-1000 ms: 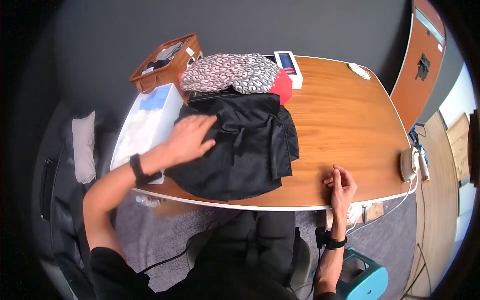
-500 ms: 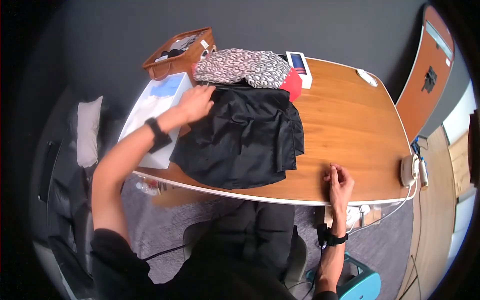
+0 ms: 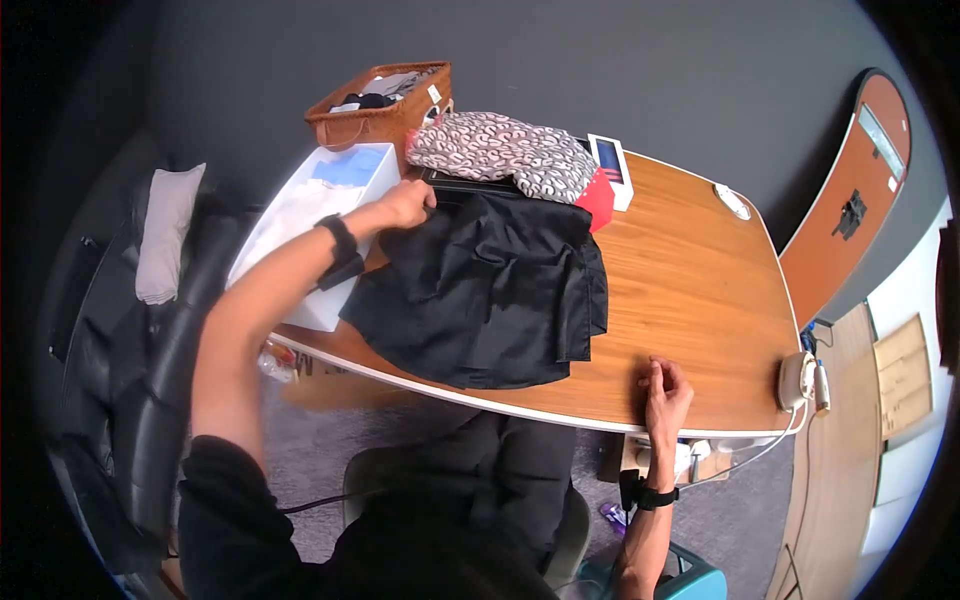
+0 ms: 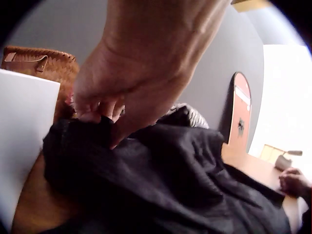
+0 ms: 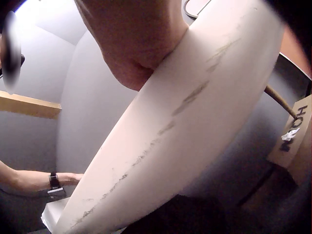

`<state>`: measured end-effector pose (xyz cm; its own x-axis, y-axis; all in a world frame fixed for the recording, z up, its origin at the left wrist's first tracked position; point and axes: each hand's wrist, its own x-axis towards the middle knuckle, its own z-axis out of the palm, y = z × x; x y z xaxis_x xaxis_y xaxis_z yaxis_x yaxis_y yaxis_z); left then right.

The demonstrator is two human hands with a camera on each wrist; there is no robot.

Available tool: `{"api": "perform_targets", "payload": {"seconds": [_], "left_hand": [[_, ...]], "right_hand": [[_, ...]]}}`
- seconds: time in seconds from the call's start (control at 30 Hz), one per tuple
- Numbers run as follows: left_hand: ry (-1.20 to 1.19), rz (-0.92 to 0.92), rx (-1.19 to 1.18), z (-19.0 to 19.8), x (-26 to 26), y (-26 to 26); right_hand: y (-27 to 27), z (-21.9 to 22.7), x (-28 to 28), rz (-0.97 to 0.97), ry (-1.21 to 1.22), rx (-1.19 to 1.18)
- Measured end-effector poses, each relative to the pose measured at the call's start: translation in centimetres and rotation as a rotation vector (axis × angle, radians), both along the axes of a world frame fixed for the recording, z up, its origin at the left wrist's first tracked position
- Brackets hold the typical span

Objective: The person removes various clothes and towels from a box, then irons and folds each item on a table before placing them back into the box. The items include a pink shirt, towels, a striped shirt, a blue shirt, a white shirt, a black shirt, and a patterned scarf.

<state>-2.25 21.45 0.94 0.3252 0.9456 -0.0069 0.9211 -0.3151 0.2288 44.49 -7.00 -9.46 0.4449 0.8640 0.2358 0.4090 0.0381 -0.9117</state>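
Note:
A black garment (image 3: 490, 295) of thin, slightly shiny cloth lies spread and wrinkled on the wooden table (image 3: 700, 300). At its upper left corner my left hand (image 3: 405, 203) pinches the fabric. The left wrist view shows that hand (image 4: 141, 83) from behind, thumb and fingers gathering a fold of the black cloth (image 4: 161, 175) raised in a ridge. My right hand (image 3: 668, 395) rests by the front table edge, fingers loosely curled and holding nothing. In the right wrist view the white table edge (image 5: 180, 117) hides most of it.
Left of the garment stands a white box (image 3: 375, 190) with white and blue cloth inside. Behind are a brown woven basket (image 3: 385, 125) of clothes, a patterned cloth with red (image 3: 500, 150) over a black item, and a white phone box (image 3: 612, 170). A white device (image 3: 795, 380) sits at right.
My left hand has moved from lying across the garment's left part up to its upper left corner and now pinches it. The head view has shifted; the right hand stays by the edge.

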Motion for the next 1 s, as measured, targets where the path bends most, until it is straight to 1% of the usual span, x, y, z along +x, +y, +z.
{"api": "perform_targets", "payload": {"seconds": [0.03, 0.07, 0.1, 0.13, 0.17, 0.23, 0.27, 0.33, 0.37, 0.4, 0.47, 0.5, 0.53, 0.6, 0.67, 0.73, 0.77, 0.8, 0.83, 0.87, 0.93, 0.97, 1.0], "left_hand": [[0.006, -0.052, -0.001, 1.2, 0.3, -0.8], [0.01, -0.096, 0.129, 2.2, 0.4, -1.9], [0.033, -0.115, 0.185, 4.8, 1.1, -3.8], [-0.019, -0.121, 0.303, 7.0, 1.7, -5.8], [-0.109, -0.163, 0.447, 8.3, 1.8, -6.9], [-0.265, -0.167, 0.402, 11.6, 2.5, -9.0], [-0.35, -0.169, 0.378, 12.8, 3.1, -9.7], [-0.442, -0.197, 0.327, 13.8, 3.9, -10.3], [-0.525, -0.242, 0.267, 14.0, 4.4, -10.2], [-0.516, -0.256, 0.216, 14.7, 5.3, -10.6], [-0.481, -0.29, 0.109, 16.6, 7.7, -11.8], [-0.473, -0.376, 0.143, 15.7, 8.5, -10.3], [-0.445, -0.474, 0.247, 15.4, 9.9, -9.7], [-0.471, -0.616, 0.354, 15.3, 13.5, -10.0], [-0.442, -0.607, 0.215, 16.3, 17.7, -11.9], [-0.458, -0.744, 0.25, 15.3, 21.6, -11.9], [-0.476, -0.73, 0.303, 15.6, 22.8, -12.9], [-0.537, -0.789, 0.377, 15.3, 23.9, -12.9], [-0.614, -0.783, 0.2, 15.1, 24.4, -12.5], [-0.687, -0.77, 0.023, 15.7, 24.3, -13.2], [-0.957, -0.787, -0.075, 13.4, 23.7, -13.0], [-0.957, -0.764, -0.004, 11.9, 22.9, -12.9], [-0.848, -0.716, 0.023, 11.1, 21.7, -13.1]], "right_hand": [[-0.1, 0.4, -0.2, 0.004, 0.017, -0.013], [-0.2, 0.4, -0.1, 0.006, 0.022, -0.028], [-0.1, 0.3, 0.0, 0.009, 0.03, -0.041], [-0.1, 0.3, 0.1, 0.015, 0.04, -0.052], [0.0, 0.4, 0.2, 0.021, 0.04, -0.073], [-0.1, 0.8, 0.2, 0.025, 0.04, -0.121], [0.0, 0.4, 0.3, 0.024, -0.003, -0.109], [0.7, -0.7, 0.5, 0.023, -0.103, -0.079], [0.8, 0.1, -0.4, 0.035, -0.061, -0.086], [0.8, 1.1, -1.5, 0.056, -0.058, -0.096], [0.5, 5.9, -5.2, 0.12, -0.16, -0.058], [0.3, 7.9, -6.9, 0.167, -0.139, -0.022], [0.4, 9.5, -8.1, 0.215, -0.119, 0.014], [1.5, 11.3, -9.5, 0.269, -0.196, 0.187], [2.5, 15.4, -10.9, 0.273, -0.426, 0.299], [5.1, 18.0, -11.5, 0.262, -0.572, 0.434], [6.1, 18.3, -11.4, 0.227, -0.544, 0.349], [7.3, 18.5, -10.4, 0.284, -0.362, 0.266], [8.2, 18.2, -9.3, 0.206, -0.341, 0.297], [9.0, 17.4, -8.0, 0.134, -0.321, 0.329], [9.8, 14.6, -3.5, 0.165, -0.322, 0.25], [9.5, 13.6, -1.8, 0.16, -0.209, 0.264], [9.0, 12.8, -0.1, 0.153, -0.094, 0.274]]}}
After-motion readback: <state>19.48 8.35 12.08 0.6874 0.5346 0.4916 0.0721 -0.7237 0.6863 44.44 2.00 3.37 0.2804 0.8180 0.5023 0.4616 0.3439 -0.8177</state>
